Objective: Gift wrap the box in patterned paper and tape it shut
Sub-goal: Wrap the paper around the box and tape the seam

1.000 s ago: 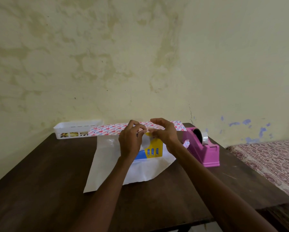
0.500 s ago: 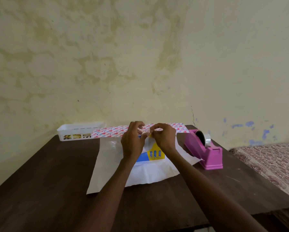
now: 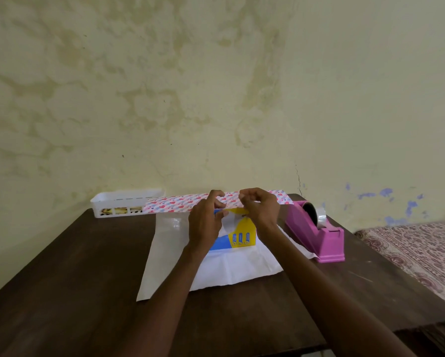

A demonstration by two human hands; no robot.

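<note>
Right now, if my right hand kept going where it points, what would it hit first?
Probably your left hand: both seem to pinch tape over the box, right hand fingers pointing left, nearly touching it.

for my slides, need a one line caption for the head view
Left hand and right hand pinch a translucent strip atop the box on wrapping paper, pink tape dispenser beside.

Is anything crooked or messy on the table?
Yes. The paper lies crooked on the table: its near edge slants, and its right corner reaches the base of the tape dispenser. The wall behind is blotchy, with blue flecks low on the right. Nothing looks spilled or torn.
</note>
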